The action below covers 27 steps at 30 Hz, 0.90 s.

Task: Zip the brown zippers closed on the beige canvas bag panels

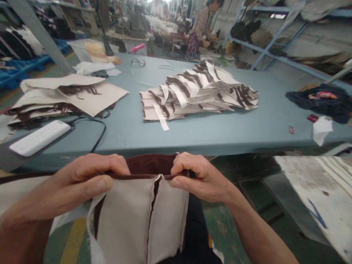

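In front of my body hangs a cream fabric piece (126, 216) with brown edging, a dark seam line down its front and a brown inside showing at the top. My left hand (90, 176) pinches its upper brown edge on the left, thumb in front and fingers behind. On the right, my right hand (192, 174) grips the same edge near the corner, thumb on the outer face. A white strip (93, 227) dangles along the piece's left side. Its lower end runs out of view.
A blue-grey table (123, 135) lies ahead, bearing a pile of cream pieces with white strips (187, 91), a left-hand stack of cream panels (93, 97), a white power bank (41, 137) with a black cable, and dark cloth (321, 102). A person (202, 29) stands beyond.
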Tool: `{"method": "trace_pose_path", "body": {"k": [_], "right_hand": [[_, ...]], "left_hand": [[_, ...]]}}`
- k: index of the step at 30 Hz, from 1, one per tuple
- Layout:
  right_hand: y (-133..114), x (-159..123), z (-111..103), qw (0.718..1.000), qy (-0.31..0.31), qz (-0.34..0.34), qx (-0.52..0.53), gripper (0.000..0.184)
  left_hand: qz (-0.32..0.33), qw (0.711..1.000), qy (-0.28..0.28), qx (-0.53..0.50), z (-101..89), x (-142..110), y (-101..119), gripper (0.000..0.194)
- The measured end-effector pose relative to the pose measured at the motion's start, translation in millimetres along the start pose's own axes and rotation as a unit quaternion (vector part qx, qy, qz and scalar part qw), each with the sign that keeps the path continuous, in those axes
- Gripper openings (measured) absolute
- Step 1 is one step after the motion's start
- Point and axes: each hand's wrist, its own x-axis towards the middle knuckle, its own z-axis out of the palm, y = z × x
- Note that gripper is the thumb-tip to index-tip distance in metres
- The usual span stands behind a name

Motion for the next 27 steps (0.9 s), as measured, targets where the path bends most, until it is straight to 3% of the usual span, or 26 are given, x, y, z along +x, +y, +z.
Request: {"method": "trace_pose_path", "body": {"k": [2, 3, 9, 19, 23, 27], "right_hand": [[-5.6, 2.8, -2.9, 1.0, -0.006, -0.021, -0.002, 0.027], [-7.8, 4.3, -5.3, 1.0, -0.01, -0.025, 0.001, 0.029], [-7.3, 6.5, -18.7, 0.99, -0.065, 0.061, 0.113, 0.044], [10.1, 0.7, -17.0, 0.97, -0.095, 0.126, 0.183, 0.045], [16.8, 0.8, -11.7, 0.973, -0.094, 0.114, 0.177, 0.039], [11.1, -1.0, -1.1, 0.994, -0.064, 0.048, 0.072, 0.029]], "left_hand": [[0.001, 0.991, -0.135, -0.012, 8.9, 7.7, 9.9, 0.022], [0.002, 0.986, -0.164, -0.01, 13.3, 11.1, 14.6, 0.021], [-0.006, 0.989, -0.149, 0.015, 34.3, 27.5, 31.0, 0.02], [-0.034, 0.977, -0.209, -0.034, 52.6, 37.2, 23.0, 0.013], [-0.055, 0.974, -0.214, -0.05, 58.5, 36.3, 22.1, 0.016], [-0.058, 0.981, -0.183, -0.033, 67.0, 30.9, 25.3, 0.017]]}}
